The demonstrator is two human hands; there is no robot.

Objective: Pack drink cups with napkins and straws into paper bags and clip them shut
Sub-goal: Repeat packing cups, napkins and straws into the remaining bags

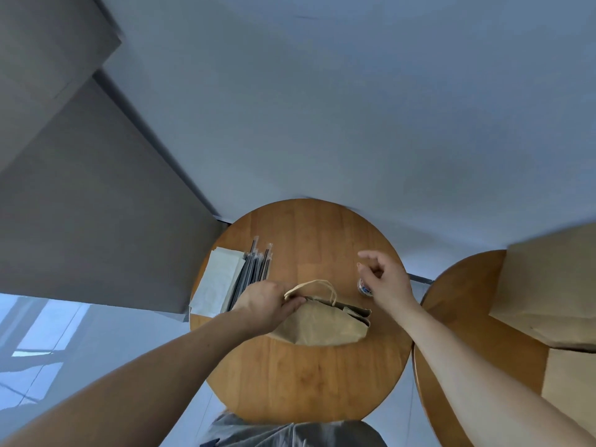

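**mug_lurker:** so what are the hands doing here?

**bagpacker22:** the left hand is pinching the top edge of the brown paper bag with a twisted paper handle, thumb on one side and fingers on the other, right by the handle. I'm guessing it's steadying the mouth so the bag isn't flopping when stuff goes in. The bag is sitting mid round wooden table, slumping toward the person

**mug_lurker:** and the right one?

**bagpacker22:** the right hand is hovering over the small white drink cup with blue print, fingers loosely curled and gripping nothing. It's covering part of the cup, so I can't tell if it's touching. Looks like it's going for the cup first. The stack of white paper napkins and the bundle of black straws in clear wrappers are lying side by side at the left edge, probably waiting there for an easy left-hand grab
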